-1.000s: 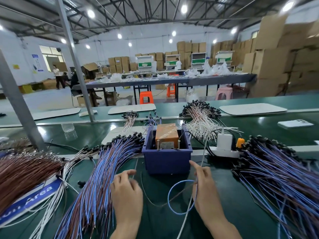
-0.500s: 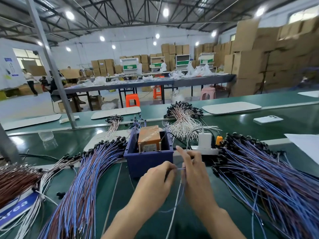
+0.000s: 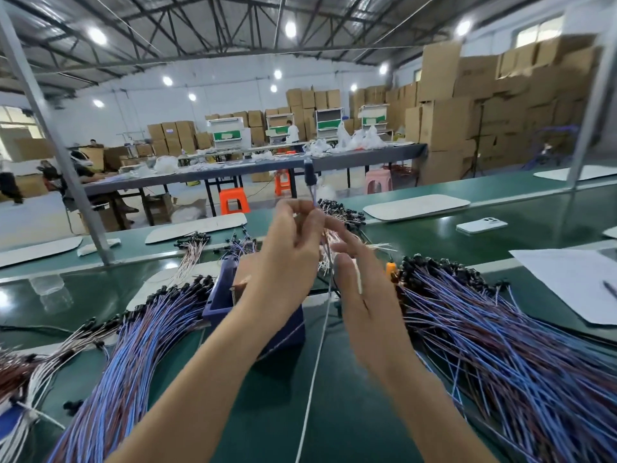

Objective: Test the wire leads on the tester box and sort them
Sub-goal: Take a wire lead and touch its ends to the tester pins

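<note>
My left hand is raised above the bench and pinches a thin wire lead just below its black tip, which points up. The lead hangs down between my hands to the green bench. My right hand is just right of the lead with fingers stretched nearly straight. I cannot tell whether it touches the wire. The tester box sits in a blue tray behind my left hand and is mostly hidden. Blue and purple lead piles lie to the left and right.
A heap of white leads lies behind the tray, and brown leads at the far left. A white phone and paper sheets lie at the right. A metal post stands at the back left.
Both hands rose from the bench in front of the tray to well above it. My left hand took the lead near its tip and lifted it upright. The view tilted up.
</note>
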The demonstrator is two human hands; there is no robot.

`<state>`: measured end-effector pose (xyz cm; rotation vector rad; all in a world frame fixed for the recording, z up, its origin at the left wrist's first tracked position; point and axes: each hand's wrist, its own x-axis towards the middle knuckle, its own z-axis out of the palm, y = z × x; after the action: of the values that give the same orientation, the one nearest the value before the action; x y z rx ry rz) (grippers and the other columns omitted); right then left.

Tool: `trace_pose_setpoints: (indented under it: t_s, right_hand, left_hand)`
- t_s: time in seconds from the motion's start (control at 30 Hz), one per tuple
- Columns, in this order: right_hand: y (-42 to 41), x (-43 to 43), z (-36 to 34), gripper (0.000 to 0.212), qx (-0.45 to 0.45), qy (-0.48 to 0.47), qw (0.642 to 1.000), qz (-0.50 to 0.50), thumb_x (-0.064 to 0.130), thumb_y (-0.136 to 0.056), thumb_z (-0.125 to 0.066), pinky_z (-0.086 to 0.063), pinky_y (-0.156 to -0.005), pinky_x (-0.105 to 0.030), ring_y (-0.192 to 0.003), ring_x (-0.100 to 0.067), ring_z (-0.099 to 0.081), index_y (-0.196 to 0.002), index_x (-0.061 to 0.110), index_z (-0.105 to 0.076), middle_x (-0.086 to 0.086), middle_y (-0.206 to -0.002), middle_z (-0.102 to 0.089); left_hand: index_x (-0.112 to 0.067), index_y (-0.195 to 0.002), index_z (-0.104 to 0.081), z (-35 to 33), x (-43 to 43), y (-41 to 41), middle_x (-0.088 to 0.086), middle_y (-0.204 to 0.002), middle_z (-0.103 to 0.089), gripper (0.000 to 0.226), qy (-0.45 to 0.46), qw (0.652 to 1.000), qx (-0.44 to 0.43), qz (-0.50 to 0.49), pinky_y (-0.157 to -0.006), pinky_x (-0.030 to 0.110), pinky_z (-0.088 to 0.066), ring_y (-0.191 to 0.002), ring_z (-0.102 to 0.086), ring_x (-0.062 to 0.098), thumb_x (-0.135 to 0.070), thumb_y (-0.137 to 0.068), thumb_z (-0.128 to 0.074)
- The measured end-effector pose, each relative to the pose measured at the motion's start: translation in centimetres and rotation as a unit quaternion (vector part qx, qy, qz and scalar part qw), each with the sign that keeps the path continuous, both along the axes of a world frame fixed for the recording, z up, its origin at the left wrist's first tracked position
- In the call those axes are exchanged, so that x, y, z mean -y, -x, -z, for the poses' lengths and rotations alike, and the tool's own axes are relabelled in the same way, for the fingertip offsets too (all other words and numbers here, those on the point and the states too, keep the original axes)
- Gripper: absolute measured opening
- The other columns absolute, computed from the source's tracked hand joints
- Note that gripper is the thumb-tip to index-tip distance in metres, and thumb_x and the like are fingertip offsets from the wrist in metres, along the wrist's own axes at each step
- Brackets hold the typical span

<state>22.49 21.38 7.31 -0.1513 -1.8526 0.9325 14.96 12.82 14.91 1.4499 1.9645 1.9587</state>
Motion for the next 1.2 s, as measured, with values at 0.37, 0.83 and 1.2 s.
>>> trace_pose_setpoints:
  t_s: [0.37, 0.83, 1.2]
  right_hand:
    - [-5.7, -7.2, -0.6, 0.02, 0.104, 0.043, 0.991, 0.073, 0.037, -0.105, -0.046, -0.034, -0.052, -0.021, -0.054, -0.005, -0.048, -0.107, 0.034, -0.066, 0.016, -0.064, -0.058]
    - [-14.2, -14.3, 2.8, 0.056, 0.475, -0.005, 0.816, 0.331, 0.048, -0.106, -0.035, -0.038, -0.106, -0.037, -0.133, -0.026, -0.045, -0.155, 0.021, -0.034, -0.007, -0.146, -0.049]
    - [-7.0, -7.4, 6.2, 0.028, 0.24, -0.11, 0.93, 0.257, 0.023, -0.1, -0.054, -0.048, -0.097, -0.037, -0.108, -0.019, -0.059, -0.126, 0.024, -0.064, 0.005, -0.114, -0.067]
  left_hand:
    - [-0.008, -0.113, -0.055, -1.2, -7.1, -0.4, -0.002, -0.087, -0.075, 0.013, -0.11, 0.982, 0.15, 0.024, -0.069, 0.023, -0.058, -0.075, -0.068, 0.008, -0.016, -0.106, -0.049]
    - [-0.006, -0.093, -0.06, 4.4, -18.3, -2.5, 0.009, -0.095, -0.06, 0.014, 0.198, 0.938, 0.279, 0.063, -0.061, 0.023, -0.057, -0.074, -0.059, 0.015, -0.009, -0.103, -0.05]
    - [-0.014, -0.111, -0.065, 12.7, -9.0, -0.1, 0.003, -0.088, -0.071, 0.018, 0.248, 0.934, 0.224, 0.123, -0.055, 0.021, -0.052, -0.065, -0.065, 0.01, -0.015, -0.106, -0.048]
